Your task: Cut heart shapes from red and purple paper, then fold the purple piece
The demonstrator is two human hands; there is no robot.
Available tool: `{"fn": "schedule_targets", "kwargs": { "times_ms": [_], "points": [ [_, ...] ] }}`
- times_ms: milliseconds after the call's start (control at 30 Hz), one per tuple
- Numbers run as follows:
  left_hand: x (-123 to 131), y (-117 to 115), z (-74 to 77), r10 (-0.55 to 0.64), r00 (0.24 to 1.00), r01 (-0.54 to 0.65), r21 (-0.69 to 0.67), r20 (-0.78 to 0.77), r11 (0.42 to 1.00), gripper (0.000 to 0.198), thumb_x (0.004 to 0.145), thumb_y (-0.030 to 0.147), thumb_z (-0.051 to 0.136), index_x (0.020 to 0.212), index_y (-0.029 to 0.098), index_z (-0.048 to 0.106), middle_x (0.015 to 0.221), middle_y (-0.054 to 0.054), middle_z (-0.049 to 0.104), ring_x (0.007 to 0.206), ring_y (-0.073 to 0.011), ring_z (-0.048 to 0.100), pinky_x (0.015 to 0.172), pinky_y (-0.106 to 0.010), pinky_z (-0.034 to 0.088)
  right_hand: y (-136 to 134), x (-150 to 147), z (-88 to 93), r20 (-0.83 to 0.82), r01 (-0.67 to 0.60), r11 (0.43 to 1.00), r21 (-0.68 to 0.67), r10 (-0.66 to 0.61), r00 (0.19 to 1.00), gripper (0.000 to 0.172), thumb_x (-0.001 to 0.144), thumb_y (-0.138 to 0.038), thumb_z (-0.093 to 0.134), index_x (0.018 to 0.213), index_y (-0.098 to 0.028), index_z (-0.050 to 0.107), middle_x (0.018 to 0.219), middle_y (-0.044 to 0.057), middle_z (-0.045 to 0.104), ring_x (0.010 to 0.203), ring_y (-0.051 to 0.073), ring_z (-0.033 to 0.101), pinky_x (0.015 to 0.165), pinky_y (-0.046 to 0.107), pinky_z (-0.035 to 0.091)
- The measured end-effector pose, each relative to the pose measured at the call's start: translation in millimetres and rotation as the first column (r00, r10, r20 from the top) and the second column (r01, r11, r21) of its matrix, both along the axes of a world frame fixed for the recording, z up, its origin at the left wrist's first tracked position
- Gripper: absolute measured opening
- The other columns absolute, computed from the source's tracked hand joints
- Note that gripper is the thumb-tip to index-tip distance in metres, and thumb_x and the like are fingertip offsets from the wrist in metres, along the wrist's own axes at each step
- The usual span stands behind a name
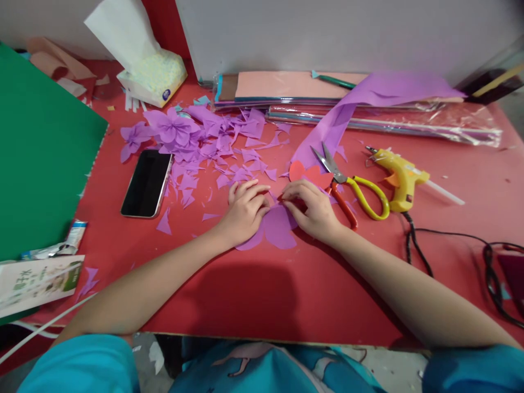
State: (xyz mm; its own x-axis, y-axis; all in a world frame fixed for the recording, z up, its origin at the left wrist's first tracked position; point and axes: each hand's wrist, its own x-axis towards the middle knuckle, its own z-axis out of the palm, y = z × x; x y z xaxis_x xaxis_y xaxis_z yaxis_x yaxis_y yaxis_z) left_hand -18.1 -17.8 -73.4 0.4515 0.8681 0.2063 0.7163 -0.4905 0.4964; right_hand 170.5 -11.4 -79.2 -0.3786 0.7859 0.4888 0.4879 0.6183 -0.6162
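Note:
A purple paper flower shape (279,228) lies on the red table between my hands, its lower petals showing. My left hand (246,212) has its fingers bent over the left edge of the shape; thumb and fingertips come close together. On the right side, my right hand (310,210) is curled with thumb and index finger near each other at the purple paper. Whether either hand pinches it is too small to tell. Just beyond my right hand lies a red paper petal shape (305,173), partly under the scissors (338,173), which lie open with yellow and red handles.
A yellow glue gun (399,177) with a black cord lies at the right. Purple scraps (221,144), paper flowers (172,128) and a phone (146,185) are at the left. Behind are a tissue box (158,79), wrapped paper packs (282,86) and a purple strip (331,128).

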Motion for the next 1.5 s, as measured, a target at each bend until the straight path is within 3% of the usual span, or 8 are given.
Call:
{"fn": "schedule_targets", "kwargs": {
  "times_ms": [200, 333, 467, 700, 833, 1167, 1500],
  "points": [
    [0.9, 0.3, 4.4, 0.08, 0.993, -0.076, -0.053, 0.091, 0.996, 0.009, 0.084, 0.014, 0.05, 0.081, 0.017, 0.057, 0.112, -0.007, 0.065, 0.119, -0.0232, 0.049, 0.105, -0.049, 0.026, -0.8, -1.1, 1.5, -0.053, 0.076, 0.997, 0.015, -0.075, 0.996, 0.017, 0.078, -0.005, 0.053, 0.077, -0.021, 0.052, 0.078, 0.004, 0.06, 0.075, 0.018, 0.06, 0.069, 0.035, 0.052],
    [-1.0, 1.0, 7.8, 0.047, 0.986, -0.031, -0.098, 0.158, 0.995, 0.011, 0.083, 0.022, 0.057, 0.093, 0.018, 0.056, 0.097, -0.004, 0.069, 0.099, -0.0196, 0.06, 0.103, -0.048, 0.027, -2.0, -1.0, 4.0, -0.078, 0.11, 0.993, 0.044, -0.107, 0.991, 0.017, 0.077, -0.005, 0.054, 0.074, -0.021, 0.052, 0.078, 0.003, 0.06, 0.077, 0.018, 0.061, 0.07, 0.034, 0.052],
    [-1.3, 1.9, 9.0, 0.062, 0.981, -0.032, -0.158, 0.186, 0.987, 0.014, 0.079, 0.02, 0.062, 0.092, 0.02, 0.058, 0.086, 0.0, 0.07, 0.083, -0.0152, 0.064, 0.104, -0.046, 0.025, -3.2, -0.5, 4.6, -0.083, 0.114, 0.992, 0.049, -0.11, 0.99, 0.017, 0.078, -0.006, 0.053, 0.074, -0.022, 0.054, 0.079, 0.003, 0.06, 0.078, 0.017, 0.061, 0.071, 0.034, 0.052],
    [0.1, 4.1, 9.7, 0.123, 0.979, -0.107, -0.102, 0.164, 0.989, 0.004, 0.077, 0.021, 0.066, 0.079, 0.023, 0.069, 0.081, 0.001, 0.07, 0.082, -0.0161, 0.062, 0.098, -0.044, 0.033, -4.0, -0.9, 4.6, -0.065, 0.109, 0.993, 0.054, -0.105, 0.992, 0.015, 0.079, -0.007, 0.053, 0.075, -0.021, 0.055, 0.08, 0.004, 0.06, 0.077, 0.017, 0.061, 0.07, 0.034, 0.053],
    [-0.5, 3.2, 8.6, 0.135, 0.97, -0.123, -0.074, 0.2, 0.99, 0.008, 0.076, 0.022, 0.067, 0.084, 0.023, 0.069, 0.08, 0.0, 0.071, 0.079, -0.0156, 0.062, 0.096, -0.044, 0.035, -4.1, -0.9, 4.6, -0.042, 0.12, 0.992, 0.029, -0.118, 0.992, 0.014, 0.081, -0.009, 0.053, 0.075, -0.022, 0.056, 0.081, 0.005, 0.061, 0.077, 0.018, 0.062, 0.07, 0.036, 0.053],
    [-2.6, -0.8, 2.3, 0.082, 0.967, -0.094, 0.037, 0.243, 0.995, 0.009, 0.078, 0.023, 0.065, 0.083, 0.025, 0.072, 0.072, 0.002, 0.068, 0.069, -0.0114, 0.061, 0.099, -0.043, 0.031, -3.6, -1.4, 4.8, -0.054, 0.109, 0.993, 0.041, -0.107, 0.993, 0.015, 0.08, -0.008, 0.053, 0.074, -0.021, 0.056, 0.08, 0.005, 0.061, 0.078, 0.018, 0.062, 0.07, 0.034, 0.053],
    [-2.2, 0.4, 2.2, 0.124, 0.971, -0.128, 0.007, 0.202, 0.992, 0.005, 0.075, 0.025, 0.069, 0.077, 0.027, 0.072, 0.075, 0.003, 0.068, 0.071, -0.0115, 0.061, 0.098, -0.044, 0.031, -3.5, -1.2, 4.7, -0.047, 0.123, 0.992, 0.035, -0.121, 0.991, 0.015, 0.08, -0.009, 0.052, 0.074, -0.022, 0.056, 0.079, 0.004, 0.061, 0.077, 0.019, 0.062, 0.069, 0.036, 0.054]
  ]
}}
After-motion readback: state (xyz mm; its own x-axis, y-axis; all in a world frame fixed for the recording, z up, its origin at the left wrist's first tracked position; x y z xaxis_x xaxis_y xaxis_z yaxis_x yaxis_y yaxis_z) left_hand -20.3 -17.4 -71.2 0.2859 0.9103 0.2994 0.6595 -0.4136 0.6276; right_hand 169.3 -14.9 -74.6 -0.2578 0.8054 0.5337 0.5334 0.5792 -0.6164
